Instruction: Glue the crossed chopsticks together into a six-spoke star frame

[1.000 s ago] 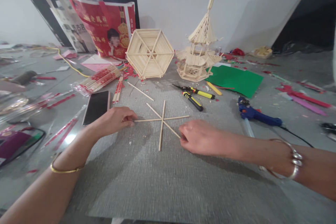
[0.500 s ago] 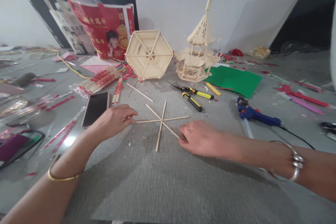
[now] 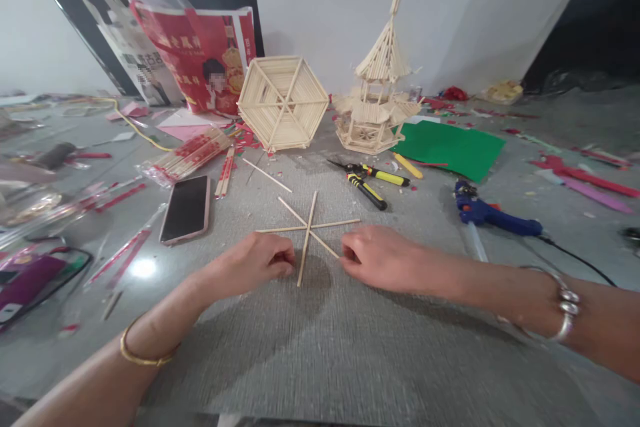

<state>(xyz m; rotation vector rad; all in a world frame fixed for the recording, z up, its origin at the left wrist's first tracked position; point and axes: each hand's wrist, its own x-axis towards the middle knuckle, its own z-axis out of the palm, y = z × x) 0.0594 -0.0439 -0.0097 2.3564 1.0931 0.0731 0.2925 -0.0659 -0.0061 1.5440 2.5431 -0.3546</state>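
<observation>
Grey tabletop [image 3: 310, 360]: crossed sticks [image 3: 309, 227] laid mid-surface, six ends fanned out, nothing bridging them. Right hand [image 3: 380, 257] pinches one end; left hand [image 3: 250, 265] curled beside them, can't tell if gripping. Loose stick [image 3: 267, 175] lies apart.

I am reading matt, bare wood on the crossed sticks [image 3: 309, 227], hexagonal panel [image 3: 285, 107] and tiered tower [image 3: 371, 113]. The phone [image 3: 185, 209] is presenting a smooth, glossy screen. The glue gun [image 3: 505, 219] is showing blue plastic. The silver-coloured bracelet [image 3: 569, 307] is reflecting light as polished metal. The grey tabletop [image 3: 320, 360] is displaying fine streaks and a bright glare.
</observation>
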